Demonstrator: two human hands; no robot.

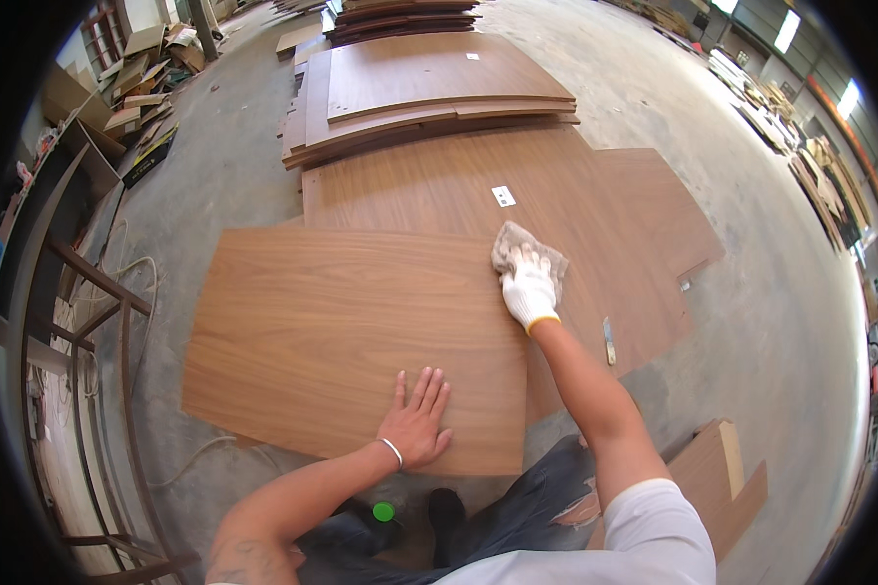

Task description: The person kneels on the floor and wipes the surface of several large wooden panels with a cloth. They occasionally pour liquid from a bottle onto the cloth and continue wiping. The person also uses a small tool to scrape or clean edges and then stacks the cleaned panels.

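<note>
A wood-grain panel (351, 322) lies flat in front of me, overlapping a larger brown panel (439, 180) beneath and beyond it. My left hand (417, 419) is bare, with a white band at the wrist, and rests on the panel's near part with fingers stretched out. My right hand (530, 283) wears a white knitted glove with a yellow cuff edge. It presses a greyish-beige cloth (514, 237) down at the panel's far right corner. A small white label (502, 196) sits on the larger panel just beyond the cloth. To the right lies a utility knife (609, 341).
More stacked panels (439, 78) stand beyond. A dark metal frame (122, 351) with loose cable is on my left. Wood offcuts (717, 478) lie at my near right. A green cap (384, 512) shows by my legs. Scrap boards (151, 78) are heaped at the far left.
</note>
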